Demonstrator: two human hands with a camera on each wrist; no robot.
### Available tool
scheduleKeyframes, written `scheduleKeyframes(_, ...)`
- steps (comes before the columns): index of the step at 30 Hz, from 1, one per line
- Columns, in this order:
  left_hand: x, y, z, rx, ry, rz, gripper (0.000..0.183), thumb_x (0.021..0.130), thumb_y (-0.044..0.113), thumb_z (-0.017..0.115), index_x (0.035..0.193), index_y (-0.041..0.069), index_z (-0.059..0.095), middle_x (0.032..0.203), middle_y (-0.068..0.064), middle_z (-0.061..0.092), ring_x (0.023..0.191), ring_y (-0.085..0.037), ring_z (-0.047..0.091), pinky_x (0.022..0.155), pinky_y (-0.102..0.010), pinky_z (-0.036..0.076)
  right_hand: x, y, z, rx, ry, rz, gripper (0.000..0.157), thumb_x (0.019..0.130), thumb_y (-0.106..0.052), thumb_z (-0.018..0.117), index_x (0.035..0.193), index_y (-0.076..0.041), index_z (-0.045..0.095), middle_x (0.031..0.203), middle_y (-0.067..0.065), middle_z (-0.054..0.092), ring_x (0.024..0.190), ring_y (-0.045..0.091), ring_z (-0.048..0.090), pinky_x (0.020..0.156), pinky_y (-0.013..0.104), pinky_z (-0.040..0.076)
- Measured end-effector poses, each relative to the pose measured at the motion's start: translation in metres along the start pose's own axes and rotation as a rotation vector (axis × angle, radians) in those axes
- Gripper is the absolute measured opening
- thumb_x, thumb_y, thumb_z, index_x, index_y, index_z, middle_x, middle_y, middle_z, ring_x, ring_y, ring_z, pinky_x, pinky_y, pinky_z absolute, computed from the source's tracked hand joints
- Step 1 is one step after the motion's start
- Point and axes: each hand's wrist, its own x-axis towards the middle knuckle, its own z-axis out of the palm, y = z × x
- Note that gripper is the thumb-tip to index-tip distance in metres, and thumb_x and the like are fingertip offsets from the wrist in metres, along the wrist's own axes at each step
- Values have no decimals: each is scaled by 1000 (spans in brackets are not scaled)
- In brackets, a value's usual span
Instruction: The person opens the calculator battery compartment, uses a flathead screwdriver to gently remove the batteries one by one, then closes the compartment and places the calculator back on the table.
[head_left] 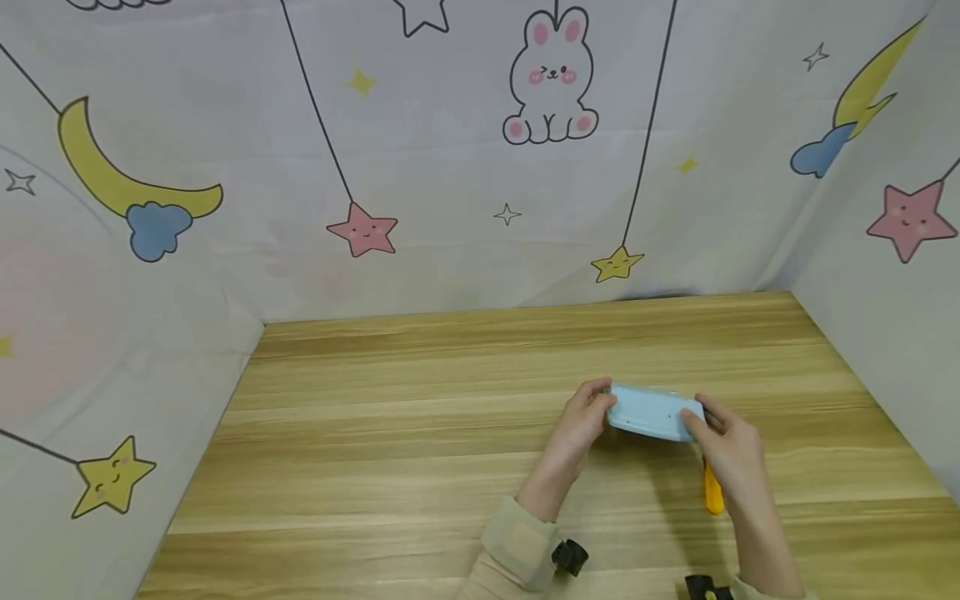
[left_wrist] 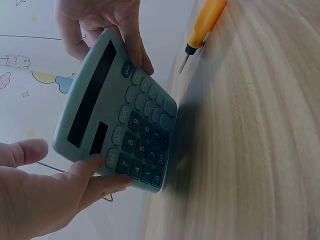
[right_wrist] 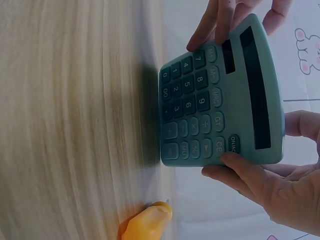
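A light blue calculator (head_left: 648, 412) is held between both hands above the wooden table, tilted so the head view shows its plain side. Its number keys and dark display appear on the calculator (left_wrist: 127, 117) in the left wrist view. My left hand (head_left: 581, 425) grips one end, with fingers over the key side and thumb on the opposite face. At the other end, my right hand (head_left: 735, 446) pinches the calculator in the same manner. Beside the right hand lies a screwdriver (head_left: 713, 490) with an orange-yellow handle, partly hidden by that hand in the head view.
The wooden table (head_left: 375, 467) spreads out to the left of the hands. White cloth (head_left: 450, 167) printed with stars, moons and a rabbit encloses its back and sides. In the left wrist view, the screwdriver (left_wrist: 205, 22) shows its short metal shaft on the table.
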Motion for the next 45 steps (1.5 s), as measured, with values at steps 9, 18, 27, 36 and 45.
scheduleKeyframes(9, 2, -3, -2, -11, -1, 13, 46, 85, 4, 50, 131, 0, 52, 148, -22, 41, 136, -30, 40, 109, -51, 35, -1, 1, 1, -59, -39, 10, 69, 98, -36, 51, 150, 0, 25, 152, 27, 29, 141, 37, 31, 105, 33, 37)
scheduleKeyframes(18, 1, -6, -6, 23, -48, 23, 44, 87, 2, 51, 131, 1, 51, 147, -23, 41, 137, -30, 38, 112, -49, 32, 4, 5, 0, -108, -65, 7, 73, 95, -29, 59, 149, 5, 25, 151, 33, 26, 141, 42, 28, 109, 46, 32)
scheduleKeyframes(27, 0, -7, -7, 50, -69, 35, 44, 86, 2, 50, 130, -1, 51, 148, -26, 38, 141, -33, 33, 114, -49, 29, 10, 8, 2, -210, -73, -12, 77, 91, -26, 64, 147, 10, 24, 148, 35, 27, 139, 46, 29, 111, 51, 31)
scheduleKeyframes(36, -1, -10, -8, 85, -72, 5, 45, 86, 3, 51, 131, 1, 50, 149, -26, 36, 143, -35, 28, 115, -51, 25, 9, 10, 3, -334, -98, -64, 81, 91, -34, 64, 145, 13, 27, 145, 37, 30, 136, 50, 29, 109, 57, 30)
scheduleKeyframes(45, -3, -10, -8, 117, -61, -34, 46, 86, 5, 52, 133, 1, 49, 151, -24, 34, 143, -33, 28, 116, -49, 25, 11, 11, 3, -433, -152, -58, 84, 91, -38, 63, 146, 12, 23, 145, 41, 25, 135, 56, 24, 106, 62, 31)
